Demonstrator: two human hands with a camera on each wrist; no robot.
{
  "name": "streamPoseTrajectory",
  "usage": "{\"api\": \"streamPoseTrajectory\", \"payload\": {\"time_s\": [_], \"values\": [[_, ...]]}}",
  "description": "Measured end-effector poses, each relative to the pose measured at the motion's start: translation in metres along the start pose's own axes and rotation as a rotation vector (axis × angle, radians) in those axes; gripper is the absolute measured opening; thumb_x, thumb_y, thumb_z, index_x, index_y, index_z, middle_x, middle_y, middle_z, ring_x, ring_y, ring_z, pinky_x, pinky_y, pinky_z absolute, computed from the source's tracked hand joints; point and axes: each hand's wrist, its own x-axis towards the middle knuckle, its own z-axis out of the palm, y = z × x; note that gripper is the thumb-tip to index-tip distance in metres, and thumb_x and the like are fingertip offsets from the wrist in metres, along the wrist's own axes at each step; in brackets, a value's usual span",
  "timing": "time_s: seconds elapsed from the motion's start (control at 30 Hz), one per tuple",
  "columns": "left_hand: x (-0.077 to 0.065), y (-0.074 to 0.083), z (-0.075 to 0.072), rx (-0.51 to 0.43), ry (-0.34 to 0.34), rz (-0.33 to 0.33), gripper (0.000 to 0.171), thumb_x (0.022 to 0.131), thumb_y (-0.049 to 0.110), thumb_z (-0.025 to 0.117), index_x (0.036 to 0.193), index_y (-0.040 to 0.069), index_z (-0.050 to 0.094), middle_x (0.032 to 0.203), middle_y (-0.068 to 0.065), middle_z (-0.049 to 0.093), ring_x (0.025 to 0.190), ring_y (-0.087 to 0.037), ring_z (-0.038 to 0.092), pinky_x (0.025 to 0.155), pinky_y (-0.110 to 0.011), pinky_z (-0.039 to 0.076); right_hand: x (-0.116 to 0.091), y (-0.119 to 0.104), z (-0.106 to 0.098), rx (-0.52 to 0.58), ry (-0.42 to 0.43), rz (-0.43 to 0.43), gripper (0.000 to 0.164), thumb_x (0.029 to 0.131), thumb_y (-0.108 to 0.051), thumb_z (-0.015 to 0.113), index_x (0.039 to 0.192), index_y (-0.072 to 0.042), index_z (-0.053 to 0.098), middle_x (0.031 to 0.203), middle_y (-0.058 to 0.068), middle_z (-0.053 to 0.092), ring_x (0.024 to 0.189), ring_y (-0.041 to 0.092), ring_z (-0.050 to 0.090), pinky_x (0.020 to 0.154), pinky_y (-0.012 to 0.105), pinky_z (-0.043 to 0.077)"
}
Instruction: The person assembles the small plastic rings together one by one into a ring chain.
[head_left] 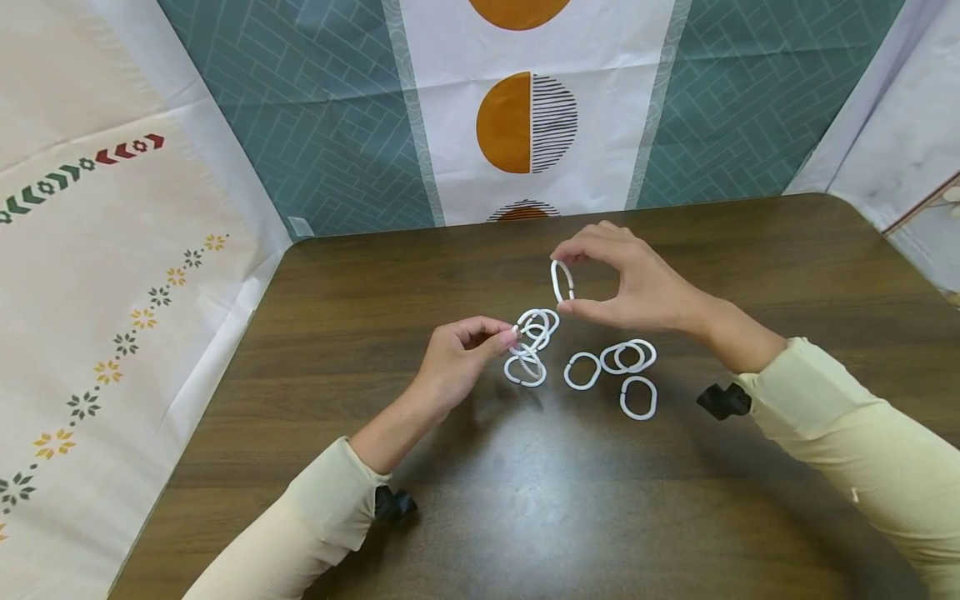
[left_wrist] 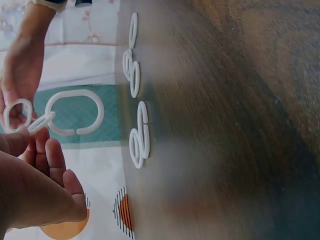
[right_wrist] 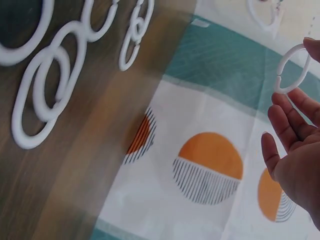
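Note:
My left hand [head_left: 459,360] pinches a white plastic link [left_wrist: 44,120] between thumb and fingertips. From that link hangs another white link [left_wrist: 101,112], an oval with a small gap in its side. Farther up and to the right, my right hand [head_left: 641,282] holds a single white link [right_wrist: 285,91] upright, thumb at one end and fingers at the other. In the left wrist view, the hand-held links appear raised above the tabletop. Below and beside the left hand, more white links [left_wrist: 146,135] lie on the table, overlapping the held ones in the head view.
On the brown wooden table [head_left: 360,308], a loose link [head_left: 567,372] lies right of the left hand. Beyond it are an overlapping pair of links [head_left: 603,361] and a single link [head_left: 655,400]. A patterned cloth [head_left: 330,125] hangs behind the table's far edge.

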Motion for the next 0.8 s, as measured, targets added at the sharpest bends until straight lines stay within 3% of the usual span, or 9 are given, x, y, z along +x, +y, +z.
{"api": "streamPoseTrajectory", "payload": {"time_s": [0.23,0.37,0.63,0.8], "values": [[0.000,0.000,0.001,-0.003,-0.013,-0.006,0.017,0.080,0.011,0.064,0.089,-0.003,0.065,0.085,-0.016,0.064,0.074,-0.010,0.055,0.071,-0.027,0.044,0.012,-0.045,-0.006,0.055,0.007,-0.051,0.044,0.059,-0.007,0.079,0.098,-0.003,0.060,0.087,0.000,0.057,0.084,0.013,0.045,0.077,0.030,0.030],[0.000,0.000,0.001,-0.015,-0.027,-0.012,0.018,0.081,0.012,0.063,0.089,-0.003,0.065,0.086,-0.017,0.063,0.074,-0.010,0.055,0.076,-0.037,0.045,0.014,-0.051,-0.002,0.069,-0.006,-0.064,0.042,0.060,-0.007,0.078,0.097,-0.003,0.059,0.088,0.000,0.058,0.084,0.013,0.044,0.077,0.031,0.029],[0.000,0.000,0.003,0.002,-0.045,0.010,0.017,0.081,0.012,0.063,0.090,-0.002,0.065,0.082,-0.008,0.065,0.074,-0.009,0.056,0.069,-0.023,0.044,0.013,-0.054,0.009,0.124,-0.055,-0.076,0.041,0.062,-0.006,0.076,0.099,-0.003,0.059,0.094,0.005,0.059,0.088,0.018,0.044,0.080,0.033,0.029],[-0.001,0.001,0.004,0.010,-0.069,0.023,0.014,0.082,0.009,0.061,0.091,-0.002,0.065,0.084,-0.008,0.064,0.076,-0.009,0.056,0.071,-0.023,0.044,0.013,-0.059,0.015,0.154,-0.088,-0.070,0.042,0.063,-0.007,0.077,0.101,-0.004,0.058,0.096,0.006,0.058,0.090,0.019,0.045,0.081,0.035,0.029]]}}
